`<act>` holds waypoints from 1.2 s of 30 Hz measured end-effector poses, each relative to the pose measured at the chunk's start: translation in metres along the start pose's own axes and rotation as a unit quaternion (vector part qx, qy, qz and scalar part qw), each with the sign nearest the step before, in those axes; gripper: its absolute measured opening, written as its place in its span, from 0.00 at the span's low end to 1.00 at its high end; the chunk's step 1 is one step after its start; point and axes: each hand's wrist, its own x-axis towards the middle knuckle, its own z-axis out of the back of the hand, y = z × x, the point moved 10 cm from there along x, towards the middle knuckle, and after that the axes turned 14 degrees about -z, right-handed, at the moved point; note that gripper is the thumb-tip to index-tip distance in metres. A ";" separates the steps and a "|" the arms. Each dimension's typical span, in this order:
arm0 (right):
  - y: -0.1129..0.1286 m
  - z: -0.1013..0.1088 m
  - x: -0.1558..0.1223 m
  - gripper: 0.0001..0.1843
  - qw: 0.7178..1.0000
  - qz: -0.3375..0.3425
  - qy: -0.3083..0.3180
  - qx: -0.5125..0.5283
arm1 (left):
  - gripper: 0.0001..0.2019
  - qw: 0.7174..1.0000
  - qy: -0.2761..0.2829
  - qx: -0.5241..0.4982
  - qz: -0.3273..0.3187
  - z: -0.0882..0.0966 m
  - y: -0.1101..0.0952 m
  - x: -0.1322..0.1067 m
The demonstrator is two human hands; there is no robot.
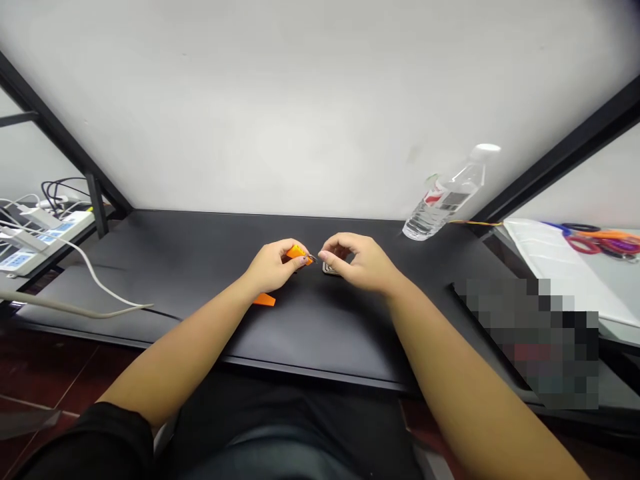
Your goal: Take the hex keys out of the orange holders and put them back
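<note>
My left hand (275, 265) is closed around a small orange-and-yellow tool (299, 252) with a short dark metal tip; I cannot make out its exact kind. The tip points right, toward the fingertips of my right hand (357, 259). Thumb and forefinger of that right hand are brought together in a pinch beside the tip, and whatever lies between them is too small to name. Under the right hand, partly covered by it, a small light metal-looking piece (328, 269) lies on the black table (310, 333). An orange flat piece (265, 300) shows beside my left wrist, partly hidden by it.
A clear water bottle (445, 193) stands at the back right. Along the right side lie a blurred-out dark object (535, 340), a white sheet (565, 267) and coloured cables (605, 241). Power strips (45, 240) with plugs and a white cable (95, 277) are on the left.
</note>
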 end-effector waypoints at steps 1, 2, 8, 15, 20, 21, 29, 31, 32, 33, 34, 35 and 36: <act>-0.008 0.000 0.002 0.17 1.000 -0.017 0.014 -0.022 | 0.10 1.000 -0.001 0.001 0.002 0.000 0.000 0.000; -0.018 0.000 0.005 0.17 0.998 -0.037 0.028 -0.050 | 0.11 1.000 -0.002 0.004 0.004 0.000 0.000 -0.001; -0.083 -0.004 0.012 0.21 0.965 -0.155 0.098 -0.188 | 0.12 1.000 0.006 0.011 0.010 -0.001 -0.008 -0.004; -0.082 -0.015 0.010 0.18 0.961 -0.153 0.148 -0.179 | 0.10 0.999 0.012 0.053 0.001 0.000 -0.009 -0.003; -0.077 -0.014 0.007 0.14 0.964 -0.151 0.157 -0.154 | 0.10 0.998 0.008 0.067 -0.008 0.000 -0.008 -0.002; -0.074 -0.012 0.008 0.14 0.967 -0.145 0.151 -0.146 | 0.10 0.998 0.006 0.068 -0.009 0.001 -0.009 -0.002; -0.029 0.018 0.011 0.17 0.989 -0.061 -0.002 0.135 | 0.09 0.994 0.016 0.098 -0.036 0.000 -0.019 -0.001; -0.018 0.013 0.007 0.17 0.978 -0.042 -0.008 0.204 | 0.09 0.993 0.021 0.108 -0.039 -0.001 -0.020 0.000; -0.013 0.008 0.006 0.17 0.975 -0.035 -0.002 0.221 | 0.09 0.993 0.023 0.107 -0.038 -0.002 -0.020 0.000; -0.008 0.004 0.004 0.16 0.973 -0.030 0.006 0.230 | 0.10 0.994 0.024 0.104 -0.037 -0.002 -0.020 -0.001; -0.004 -0.001 0.003 0.16 0.972 -0.027 0.013 0.232 | 0.10 0.994 0.024 0.098 -0.036 -0.003 -0.019 -0.001; -0.001 -0.004 0.002 0.16 0.973 -0.023 0.018 0.229 | 0.11 0.995 0.024 0.093 -0.035 -0.003 -0.018 -0.001; 0.002 -0.005 0.001 0.15 0.974 -0.018 0.019 0.224 | 0.11 0.995 0.025 0.088 -0.033 -0.003 -0.017 -0.001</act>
